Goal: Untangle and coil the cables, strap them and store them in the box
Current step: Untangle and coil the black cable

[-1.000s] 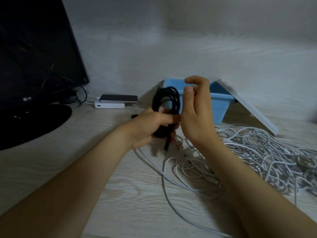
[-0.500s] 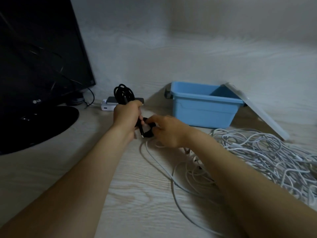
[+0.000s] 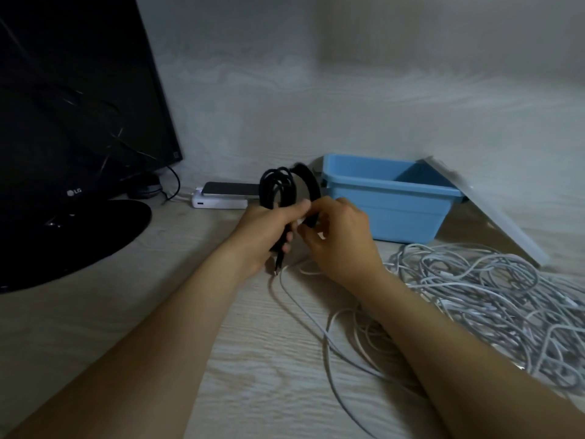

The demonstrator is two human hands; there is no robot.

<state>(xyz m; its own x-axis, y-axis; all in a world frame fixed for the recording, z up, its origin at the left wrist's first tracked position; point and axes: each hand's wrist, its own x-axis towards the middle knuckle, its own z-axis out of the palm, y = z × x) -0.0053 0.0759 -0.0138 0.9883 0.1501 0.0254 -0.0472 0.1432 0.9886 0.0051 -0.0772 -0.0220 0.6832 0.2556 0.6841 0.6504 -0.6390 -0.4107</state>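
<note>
My left hand (image 3: 267, 231) grips a coiled black cable (image 3: 277, 186) upright above the desk, its plug end hanging below the fist. My right hand (image 3: 338, 237) pinches a black strap (image 3: 311, 188) that arcs up beside the coil. Behind my right hand stands the open blue box (image 3: 389, 217). A big tangle of white cables (image 3: 481, 299) lies on the desk to the right, with loose strands running under my forearms.
A black monitor (image 3: 72, 99) on a round base (image 3: 63, 239) fills the left side. A phone on a white power bank (image 3: 221, 194) lies behind the coil. The box's white lid (image 3: 493, 213) leans against its right end.
My right hand has lifted the black strap off the desk and brought it up beside the coil. My left hand, with the coil, shifted right toward the box.
</note>
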